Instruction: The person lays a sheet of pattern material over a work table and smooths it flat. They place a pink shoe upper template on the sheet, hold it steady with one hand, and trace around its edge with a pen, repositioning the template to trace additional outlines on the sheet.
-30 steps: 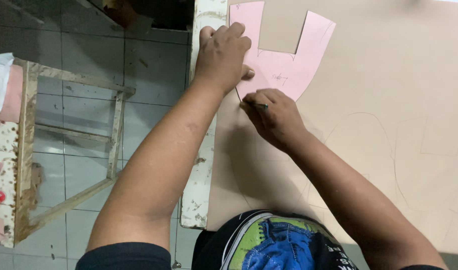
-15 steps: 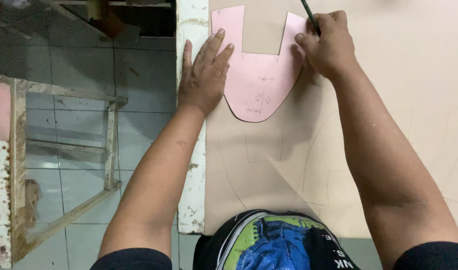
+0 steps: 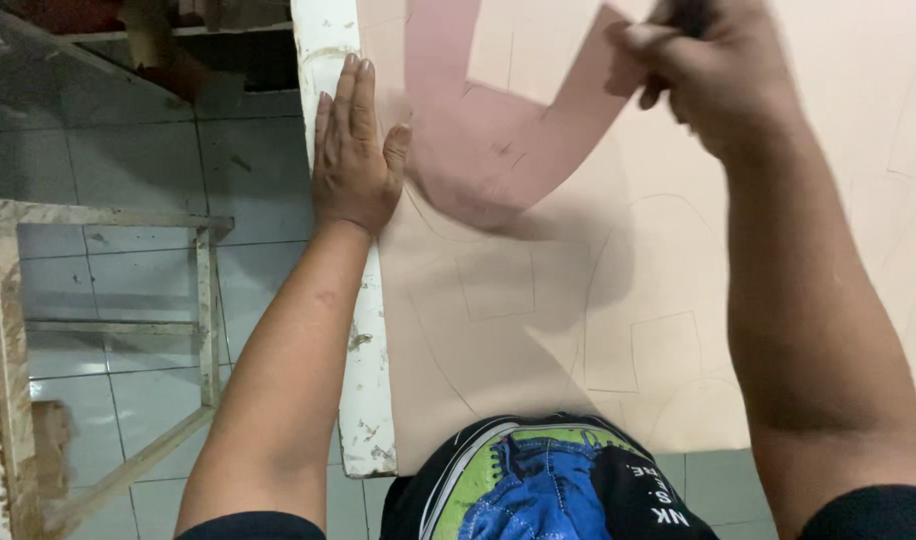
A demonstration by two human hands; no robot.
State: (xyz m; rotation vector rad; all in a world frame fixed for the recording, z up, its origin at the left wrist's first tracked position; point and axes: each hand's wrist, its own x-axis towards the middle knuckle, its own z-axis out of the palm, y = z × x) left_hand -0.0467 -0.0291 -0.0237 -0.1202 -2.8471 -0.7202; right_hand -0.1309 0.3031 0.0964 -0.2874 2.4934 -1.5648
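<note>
Hands on a pink pattern over traced sheet

Shirt fabric with a green and blue print (image 3: pixel 538 480) fills the nearest edge of the view, at the person's waist, pressed close to the table (image 3: pixel 363 400), whose white painted edge is chipped and worn. On the table lies a large beige sheet (image 3: pixel 538 330), marked with thin drawn outlines of curved and squared shapes. Farther up, the left hand (image 3: pixel 353 165) lies flat, palm down, fingers pressed together and pointing away, partly on the white table edge and partly on the beige sheet; its thumb sits right at the lower edge of the pink pattern (image 3: pixel 498 160). That pink pattern, a U-shaped card with two arms reaching away from the person, rests on the beige sheet between the two hands and looks blurred, with a soft shadow under its rounded end. The right hand (image 3: pixel 708 70) is closed in a fist at the far tip of the pattern's right arm, gripping that tip; a dark object (image 3: pixel 690 14) pokes from the top of the fist, too blurred to identify. To the left, beyond the table, a wooden frame (image 3: pixel 208 300) stands on a grey tiled floor (image 3: pixel 128 150).
</note>
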